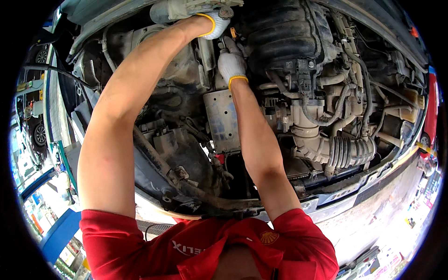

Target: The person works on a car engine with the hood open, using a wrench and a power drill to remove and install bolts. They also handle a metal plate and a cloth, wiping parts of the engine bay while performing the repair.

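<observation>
Both my hands wear white knit gloves with yellow cuffs and work deep at the back of an engine bay. My left hand (215, 26) is curled beside a rounded, dirty metal part (226, 12); its fingertips are hidden. Just below and to the right, my right hand (231, 64) reaches up with bent, closed fingers. A thin metal rod (222, 43) shows at its fingertips, too small to name. What either hand grips cannot be made out. An orange tab (233, 32) stands next to the right fingers. The black ribbed engine cover (280, 35) lies to their right.
Below the hands sits a perforated metal shield (223, 121). A corrugated intake hose (347, 151) and wiring run along the right. The car's front edge (322, 200) lies close to my red-shirted body. A blue lift part (60, 235) stands at left, a red car (430, 116) at far right.
</observation>
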The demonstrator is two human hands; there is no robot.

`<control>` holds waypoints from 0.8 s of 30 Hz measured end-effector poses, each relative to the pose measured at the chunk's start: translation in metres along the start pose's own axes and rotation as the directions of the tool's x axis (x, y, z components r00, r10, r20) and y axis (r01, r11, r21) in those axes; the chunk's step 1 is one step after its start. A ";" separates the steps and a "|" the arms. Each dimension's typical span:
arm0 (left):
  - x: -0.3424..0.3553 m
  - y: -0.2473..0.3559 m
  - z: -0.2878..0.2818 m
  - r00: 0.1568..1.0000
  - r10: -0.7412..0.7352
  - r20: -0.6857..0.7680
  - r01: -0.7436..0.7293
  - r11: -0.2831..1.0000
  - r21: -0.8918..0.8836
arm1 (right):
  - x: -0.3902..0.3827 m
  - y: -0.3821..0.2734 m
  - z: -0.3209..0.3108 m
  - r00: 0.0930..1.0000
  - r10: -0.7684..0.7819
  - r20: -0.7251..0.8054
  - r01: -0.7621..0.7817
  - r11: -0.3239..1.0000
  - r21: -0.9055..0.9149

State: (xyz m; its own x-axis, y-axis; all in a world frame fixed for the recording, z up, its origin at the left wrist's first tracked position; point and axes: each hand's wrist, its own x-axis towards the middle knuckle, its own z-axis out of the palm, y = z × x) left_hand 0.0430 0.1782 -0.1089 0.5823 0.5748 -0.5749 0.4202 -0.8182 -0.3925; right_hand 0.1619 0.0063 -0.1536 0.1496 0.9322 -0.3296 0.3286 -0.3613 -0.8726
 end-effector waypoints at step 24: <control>-0.033 0.041 -0.048 0.931 -0.330 -0.156 0.250 0.888 -0.387 | -0.015 -0.029 -0.014 0.997 -0.025 0.072 -0.010 0.889 0.457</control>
State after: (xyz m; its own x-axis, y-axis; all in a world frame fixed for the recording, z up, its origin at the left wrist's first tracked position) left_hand 0.0741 0.1261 -0.0713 0.5124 0.8071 -0.2934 0.7876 -0.5778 -0.2142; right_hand 0.1629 0.0025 -0.1179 0.0737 0.9403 -0.3324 -0.1358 -0.3208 -0.9374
